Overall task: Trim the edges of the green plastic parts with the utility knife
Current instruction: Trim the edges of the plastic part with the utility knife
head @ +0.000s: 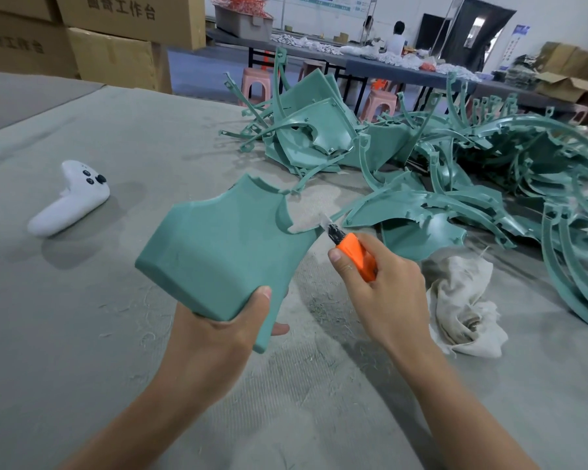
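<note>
My left hand (224, 329) grips the near corner of a green plastic shell part (224, 249), thumb on top, and holds it tilted above the table. My right hand (384, 286) grips an orange utility knife (355, 254). Its short blade touches the part's right edge, just below a curved notch. A big heap of green plastic parts (438, 171), flat panels and curved strips, lies to the right and behind.
A grey cloth-covered table (82, 334) carries thin plastic shavings. A white game controller (72, 198) lies at the left and a crumpled beige rag (462, 307) at the right. Cardboard boxes (116, 39) stack at the back left. Pink stools, long tables and seated people are far behind.
</note>
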